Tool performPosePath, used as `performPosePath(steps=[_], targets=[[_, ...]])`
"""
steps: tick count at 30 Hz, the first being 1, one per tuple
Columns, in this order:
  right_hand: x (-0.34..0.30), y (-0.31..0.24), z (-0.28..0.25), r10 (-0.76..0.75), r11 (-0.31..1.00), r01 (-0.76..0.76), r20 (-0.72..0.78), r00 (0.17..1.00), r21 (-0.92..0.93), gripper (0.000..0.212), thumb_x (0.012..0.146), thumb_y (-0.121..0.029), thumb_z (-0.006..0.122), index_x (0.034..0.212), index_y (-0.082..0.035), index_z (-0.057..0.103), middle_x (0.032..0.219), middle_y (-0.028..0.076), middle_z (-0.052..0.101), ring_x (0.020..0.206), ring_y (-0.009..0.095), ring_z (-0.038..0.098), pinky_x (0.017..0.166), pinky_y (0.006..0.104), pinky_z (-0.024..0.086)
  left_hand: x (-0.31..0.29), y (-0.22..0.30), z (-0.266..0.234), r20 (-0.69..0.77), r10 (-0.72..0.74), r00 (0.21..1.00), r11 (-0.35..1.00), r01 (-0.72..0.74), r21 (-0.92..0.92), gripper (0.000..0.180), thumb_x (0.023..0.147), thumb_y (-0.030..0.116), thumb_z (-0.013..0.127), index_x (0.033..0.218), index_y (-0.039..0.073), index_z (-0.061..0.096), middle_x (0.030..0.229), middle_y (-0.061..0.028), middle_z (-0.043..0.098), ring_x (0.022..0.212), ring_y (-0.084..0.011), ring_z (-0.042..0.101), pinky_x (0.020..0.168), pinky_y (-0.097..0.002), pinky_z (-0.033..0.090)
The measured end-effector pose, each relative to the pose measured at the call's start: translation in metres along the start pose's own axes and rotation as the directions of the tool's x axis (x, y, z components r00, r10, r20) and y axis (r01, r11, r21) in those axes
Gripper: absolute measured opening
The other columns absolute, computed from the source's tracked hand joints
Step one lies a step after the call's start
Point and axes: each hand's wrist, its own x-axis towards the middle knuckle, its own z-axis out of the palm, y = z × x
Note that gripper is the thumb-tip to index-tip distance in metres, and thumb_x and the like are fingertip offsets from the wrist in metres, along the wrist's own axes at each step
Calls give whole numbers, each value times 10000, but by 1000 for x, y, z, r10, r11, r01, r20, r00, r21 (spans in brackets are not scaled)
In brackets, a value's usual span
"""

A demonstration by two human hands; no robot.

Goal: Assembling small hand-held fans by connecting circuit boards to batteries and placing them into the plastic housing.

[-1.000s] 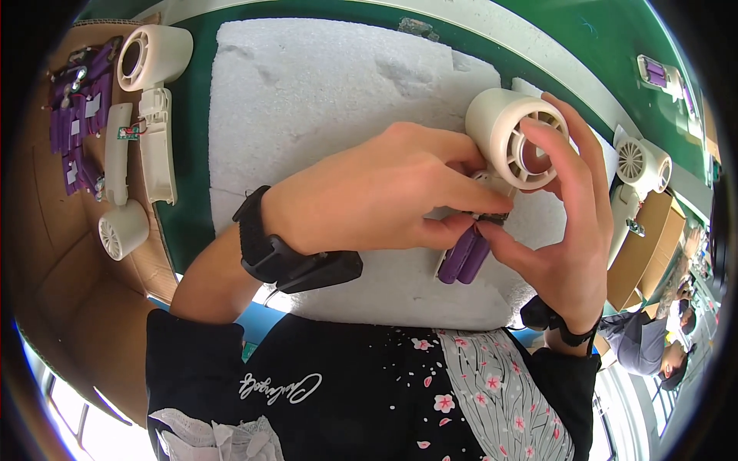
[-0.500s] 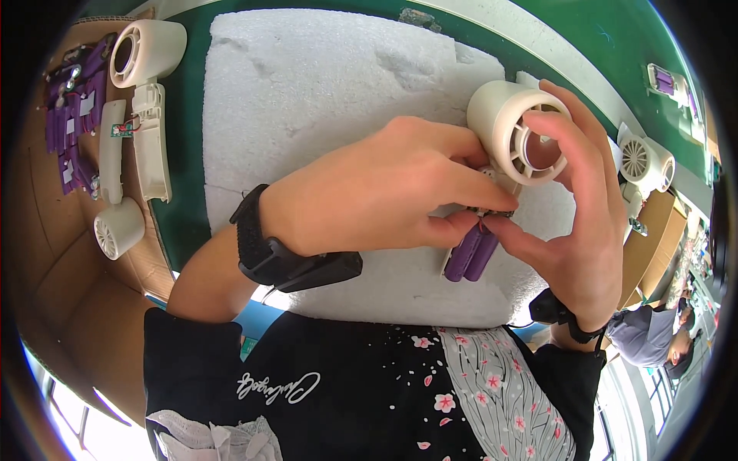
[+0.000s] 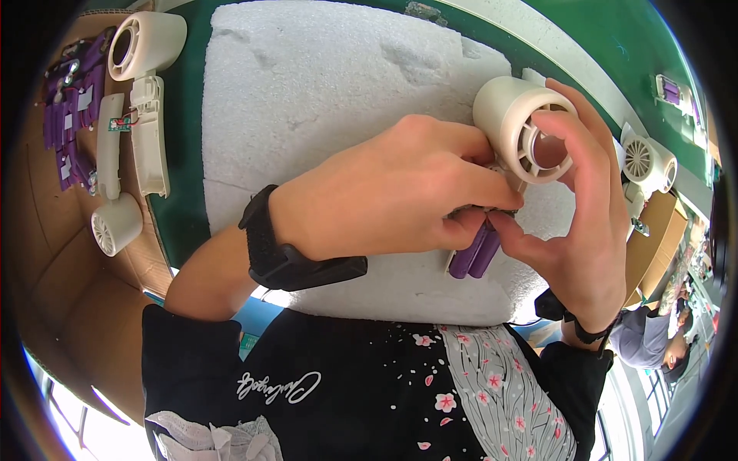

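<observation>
A cream handheld fan (image 3: 500, 115) lies on a white foam slab, its round head tilted up with a vented ring facing right. Two purple battery cells (image 3: 473, 255) sit in its open handle below the head. My left hand (image 3: 407, 184) reaches across from the left, thumb and fingers pinched on a small circuit board at the handle, mostly hidden by the fingertips. My right hand (image 3: 580, 207) curls round the fan head from the right. Its thumb tip presses beside the left fingertips, near the tops of the cells.
The foam slab (image 3: 307, 84) rests on a green table. At left, a cardboard box (image 3: 46, 230) holds purple battery packs (image 3: 73, 115); cream fan parts (image 3: 150, 138) lie by it. More fans (image 3: 649, 163) and a carton (image 3: 653, 238) are at right. A person (image 3: 646, 338) sits beyond.
Both hands and the fan shift very slightly right in the picture. My left fingers close in further over the circuit board, which shows less now.
</observation>
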Motion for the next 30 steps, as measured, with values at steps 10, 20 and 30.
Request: performPosePath(steps=[10,20,30], targets=[[-3,3,4,-37,999,36,-38,999,-19,806,541,74,798,1267,-97,491,1366,162,495,923,227,619,784,334,552,-2,3,5,-21,15,1000,998,-13,66,349,607,40,775,938,139,723,896,-68,666,713,-237,664,611,-306,553],[-5,3,6,-20,1000,20,-35,999,-3,837,537,79,801,1292,-92,483,1375,156,490,962,224,617,770,337,549,-2,3,8,-51,0,999,1000,-2,-21,202,647,14,667,844,61,671,791,-118,625,704,-295,638,636,-377,543],[-42,11,-14,-17,999,6,-289,957,-41,547,629,-51,806,1140,-14,616,1263,232,529,986,308,629,796,379,539,3,2,-2,6,-31,1000,997,31,-74,330,664,16,745,976,125,732,959,-84,675,773,-257,680,665,-307,556]])
